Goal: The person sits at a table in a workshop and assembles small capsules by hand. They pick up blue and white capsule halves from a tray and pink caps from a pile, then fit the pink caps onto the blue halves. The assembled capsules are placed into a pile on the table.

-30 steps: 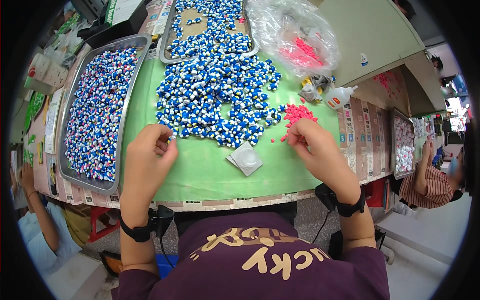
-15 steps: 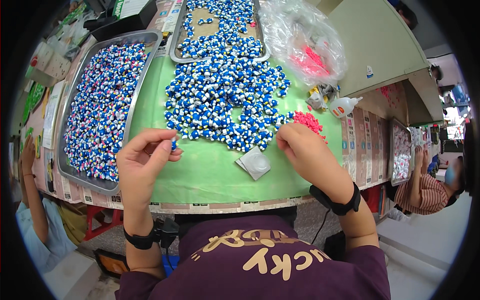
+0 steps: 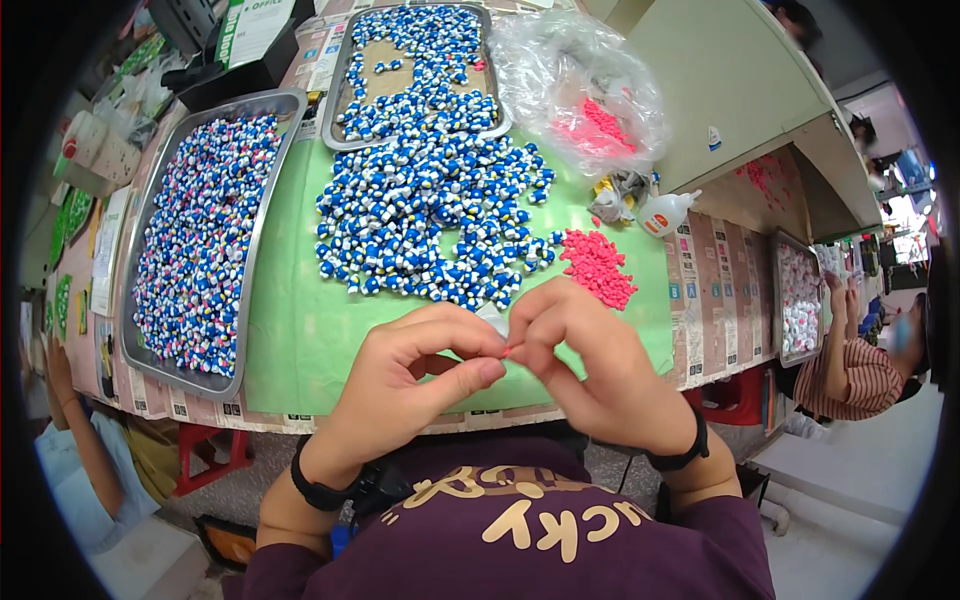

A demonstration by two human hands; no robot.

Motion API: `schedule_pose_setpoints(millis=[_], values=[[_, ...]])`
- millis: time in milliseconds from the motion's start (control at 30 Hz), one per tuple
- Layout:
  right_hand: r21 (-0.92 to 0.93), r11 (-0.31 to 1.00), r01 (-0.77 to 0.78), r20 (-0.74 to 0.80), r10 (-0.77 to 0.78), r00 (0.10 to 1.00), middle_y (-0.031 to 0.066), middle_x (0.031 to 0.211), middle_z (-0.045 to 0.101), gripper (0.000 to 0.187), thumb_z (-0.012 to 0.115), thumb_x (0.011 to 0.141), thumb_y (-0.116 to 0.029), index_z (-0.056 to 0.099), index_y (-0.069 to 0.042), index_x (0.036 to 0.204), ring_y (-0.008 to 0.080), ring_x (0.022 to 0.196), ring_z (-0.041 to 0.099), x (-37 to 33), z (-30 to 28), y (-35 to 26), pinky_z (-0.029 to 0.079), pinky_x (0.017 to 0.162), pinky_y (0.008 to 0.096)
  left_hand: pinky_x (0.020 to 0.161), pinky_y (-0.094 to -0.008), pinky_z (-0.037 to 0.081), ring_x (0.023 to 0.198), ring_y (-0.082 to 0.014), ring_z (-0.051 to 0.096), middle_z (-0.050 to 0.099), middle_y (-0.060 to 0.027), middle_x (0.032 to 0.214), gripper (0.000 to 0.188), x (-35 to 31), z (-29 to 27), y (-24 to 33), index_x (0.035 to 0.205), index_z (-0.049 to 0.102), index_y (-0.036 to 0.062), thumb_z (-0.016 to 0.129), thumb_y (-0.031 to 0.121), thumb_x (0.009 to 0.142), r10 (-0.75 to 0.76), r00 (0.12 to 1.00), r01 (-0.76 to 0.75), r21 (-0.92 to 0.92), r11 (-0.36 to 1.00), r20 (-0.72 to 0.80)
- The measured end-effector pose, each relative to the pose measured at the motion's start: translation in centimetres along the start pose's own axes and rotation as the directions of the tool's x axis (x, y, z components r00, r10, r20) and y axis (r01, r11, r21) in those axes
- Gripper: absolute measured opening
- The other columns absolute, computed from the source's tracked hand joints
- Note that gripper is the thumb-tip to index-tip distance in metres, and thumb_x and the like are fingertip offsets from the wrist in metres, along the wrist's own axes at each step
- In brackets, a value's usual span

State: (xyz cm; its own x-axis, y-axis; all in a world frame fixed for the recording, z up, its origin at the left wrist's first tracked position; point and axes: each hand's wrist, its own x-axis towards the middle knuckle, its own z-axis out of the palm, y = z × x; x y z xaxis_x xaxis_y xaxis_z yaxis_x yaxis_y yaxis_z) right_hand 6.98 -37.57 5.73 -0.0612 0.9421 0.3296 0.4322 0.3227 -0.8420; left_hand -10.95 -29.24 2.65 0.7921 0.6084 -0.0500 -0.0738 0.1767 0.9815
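Small pink piece (image 3: 507, 352): between meeting fingertips, left hand (image 3: 408, 368) to its left, right hand (image 3: 603, 372) to its right. Right grip pinched on it; left grip's hold cannot be told; long axis indistinct.

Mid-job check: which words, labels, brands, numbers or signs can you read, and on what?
I won't copy wording, only say where it stands.
Shirt: large cream lettering, legible in part.
Green-white pack: bold print, legible in part.
Bottle: orange label, too small to read.
Cabinet sticker: too small to read.
Table cover: tiny marks, too small to read.
White sheet, left: too blurred.
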Motion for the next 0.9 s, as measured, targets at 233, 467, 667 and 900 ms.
schedule_pose_setpoints(millis=[233,467,667,900], values=[[0.183,0.974,-0.133,0.114,0.114,0.987,0.0095,0.089,0.057,0.023,0.062,0.079,0.012,0.047,-0.004,0.085,0.0194,0.082,0.058,-0.4,-0.6,0.5,0.047,0.072,0.0297,0.063,-0.0234,0.051,0.079,-0.0122,0.062,0.064,-0.0058,0.089,0.010,-0.3,0.0,0.3,0.092,0.070,0.0004,0.069,0.000,0.082,0.090,0.994,-0.099,0.170,0.980,0.056],[0.525,0.695,-0.491,0.269,0.412,0.871,0.0067,0.094,0.059,0.024,0.061,0.084,0.010,0.044,-0.007,0.082,0.0108,0.087,0.055,-0.2,-0.6,0.2,0.046,0.077,0.0259,0.061,-0.0269,0.051,0.073,-0.0176,0.063,0.062,-0.0079,0.086,0.015,-0.3,0.0,0.6,0.088,0.068,0.0005,0.070,-0.003,0.074,0.360,0.926,-0.371,0.473,0.799,0.118],[0.653,0.599,-0.463,0.197,0.456,0.868,0.0042,0.088,0.056,0.020,0.056,0.086,0.009,0.043,-0.005,0.081,0.0087,0.086,0.055,0.2,0.8,0.2,0.046,0.076,0.0235,0.060,-0.0277,0.051,0.071,-0.0189,0.063,0.062,-0.0085,0.087,0.016,-0.3,-0.3,0.2,0.089,0.067,0.0013,0.070,-0.003,0.074,0.441,0.896,-0.403,0.519,0.754,0.055],[-0.299,0.947,-0.118,0.091,0.152,0.984,0.0106,0.074,0.051,0.017,0.050,0.070,0.012,0.044,-0.003,0.075,0.0308,0.072,0.052,2.3,-0.6,2.4,0.041,0.066,0.0369,0.069,-0.0262,0.054,0.084,-0.0169,0.064,0.062,-0.0094,0.097,0.017,0.0,-1.6,-1.0,0.095,0.067,0.0000,0.062,-0.008,0.081,0.311,0.927,-0.220,0.371,0.902,-0.209]])
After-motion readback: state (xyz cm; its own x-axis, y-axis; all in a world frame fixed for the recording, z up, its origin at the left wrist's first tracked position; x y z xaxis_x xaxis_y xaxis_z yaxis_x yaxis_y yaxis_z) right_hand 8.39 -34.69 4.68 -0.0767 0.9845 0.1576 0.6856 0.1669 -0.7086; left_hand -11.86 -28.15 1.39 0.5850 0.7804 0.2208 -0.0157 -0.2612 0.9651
